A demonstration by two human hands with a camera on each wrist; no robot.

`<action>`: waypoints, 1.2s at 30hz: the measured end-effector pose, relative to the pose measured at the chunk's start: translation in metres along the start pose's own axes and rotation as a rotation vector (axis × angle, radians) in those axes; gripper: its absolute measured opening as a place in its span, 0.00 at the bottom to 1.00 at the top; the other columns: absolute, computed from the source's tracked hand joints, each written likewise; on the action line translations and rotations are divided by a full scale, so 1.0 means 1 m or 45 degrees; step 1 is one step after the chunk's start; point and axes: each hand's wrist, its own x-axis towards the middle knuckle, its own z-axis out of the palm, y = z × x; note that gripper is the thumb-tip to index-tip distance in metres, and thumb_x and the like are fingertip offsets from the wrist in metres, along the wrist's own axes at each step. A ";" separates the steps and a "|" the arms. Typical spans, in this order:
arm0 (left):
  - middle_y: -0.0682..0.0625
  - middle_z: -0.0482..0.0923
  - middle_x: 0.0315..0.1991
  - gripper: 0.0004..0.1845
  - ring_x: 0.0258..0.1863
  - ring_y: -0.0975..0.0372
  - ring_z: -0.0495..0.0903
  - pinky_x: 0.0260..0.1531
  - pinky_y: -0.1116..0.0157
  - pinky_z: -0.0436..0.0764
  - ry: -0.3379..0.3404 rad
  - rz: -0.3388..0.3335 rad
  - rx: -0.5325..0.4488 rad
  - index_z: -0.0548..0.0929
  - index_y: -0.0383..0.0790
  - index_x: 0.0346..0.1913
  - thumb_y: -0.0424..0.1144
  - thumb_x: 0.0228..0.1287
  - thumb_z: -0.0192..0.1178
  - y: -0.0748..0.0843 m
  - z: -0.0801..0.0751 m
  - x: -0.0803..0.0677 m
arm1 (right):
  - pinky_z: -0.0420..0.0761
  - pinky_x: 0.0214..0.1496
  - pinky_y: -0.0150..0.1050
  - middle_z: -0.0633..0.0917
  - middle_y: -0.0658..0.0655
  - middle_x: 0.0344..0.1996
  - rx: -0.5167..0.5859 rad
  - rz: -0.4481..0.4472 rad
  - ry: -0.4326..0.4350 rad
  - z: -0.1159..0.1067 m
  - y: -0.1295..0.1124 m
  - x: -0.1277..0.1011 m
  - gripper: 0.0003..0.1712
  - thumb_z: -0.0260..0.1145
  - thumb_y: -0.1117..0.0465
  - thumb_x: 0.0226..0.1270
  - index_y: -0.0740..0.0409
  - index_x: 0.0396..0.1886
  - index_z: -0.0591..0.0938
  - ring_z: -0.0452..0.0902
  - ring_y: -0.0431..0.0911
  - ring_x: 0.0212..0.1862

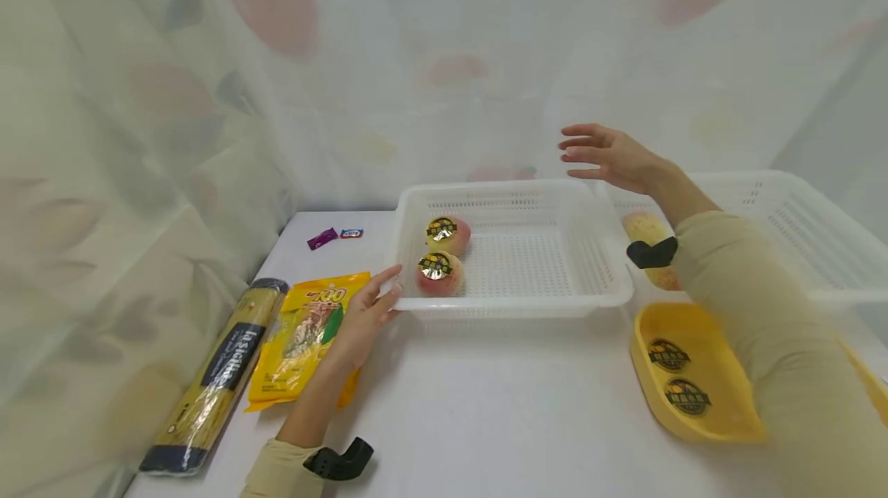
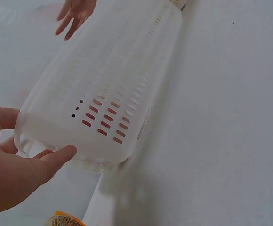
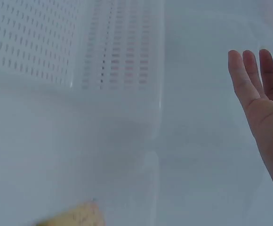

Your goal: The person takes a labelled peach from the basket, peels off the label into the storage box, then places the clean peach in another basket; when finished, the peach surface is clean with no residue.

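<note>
Far L on the white table (image 1: pixel 444 413): spaghetti pkg (image 1: pixel 208 394) w/ dark-blue label, lying at a slant. Just R of it, yellow LOT 100 bag (image 1: pixel 294 351), lying flat, partly behind the L forearm. Behind the bag, purple sachet (image 1: pixel 322 239) + small blue/red sachet (image 1: pixel 351 233), side by side. L hand (image 1: pixel 361 321) at the near-L corner of white perforated basket (image 1: pixel 513 307): thumb & fingers spread, fairly straight, touching it, not curled round it. Basket sits mid-table; inside, at its L end, rear peach (image 1: pixel 463 237) & front peach (image 1: pixel 447 286), touching, each w/ a round black/gold sticker. R hand (image 1: pixel 617 159) in the air nr the basket's back-R corner, fingers loosely extended & apart, holding nothing. Under/behind R arm: second white basket (image 1: pixel 794 186) w/ pinkish-yellow fruit (image 1: pixel 644 225), partly hidden. In front of that, yellow tub (image 1: pixel 645 398), 2 round dark labels (image 1: pixel 687 396) showing inside.
</note>
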 end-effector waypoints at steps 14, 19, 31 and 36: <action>0.49 0.56 0.71 0.24 0.62 0.50 0.68 0.58 0.59 0.72 -0.015 0.021 -0.004 0.65 0.44 0.70 0.40 0.74 0.50 -0.002 0.005 0.000 | 0.65 0.66 0.52 0.64 0.65 0.64 -0.089 0.049 -0.095 0.071 0.062 0.078 0.29 0.58 0.71 0.69 0.63 0.68 0.63 0.61 0.56 0.65; 0.48 0.56 0.71 0.23 0.62 0.50 0.69 0.57 0.60 0.73 -0.001 0.022 -0.006 0.66 0.45 0.70 0.39 0.74 0.50 -0.003 0.008 -0.002 | 0.64 0.66 0.52 0.62 0.68 0.67 -0.179 0.095 -0.138 0.084 0.082 0.087 0.32 0.60 0.71 0.68 0.66 0.69 0.61 0.63 0.57 0.64; 0.48 0.55 0.72 0.24 0.62 0.50 0.68 0.57 0.59 0.73 0.006 0.025 -0.004 0.66 0.44 0.69 0.38 0.73 0.51 -0.002 0.014 -0.005 | 0.68 0.63 0.51 0.63 0.65 0.67 -0.494 0.143 -0.300 0.112 0.099 0.102 0.37 0.66 0.69 0.61 0.60 0.69 0.63 0.57 0.58 0.67; 0.48 0.54 0.72 0.24 0.62 0.49 0.68 0.56 0.59 0.73 0.010 0.009 0.017 0.66 0.45 0.70 0.40 0.73 0.52 -0.002 0.016 -0.006 | 0.68 0.64 0.49 0.64 0.64 0.66 -0.635 0.153 -0.353 0.119 0.103 0.102 0.40 0.69 0.72 0.55 0.59 0.69 0.65 0.59 0.58 0.67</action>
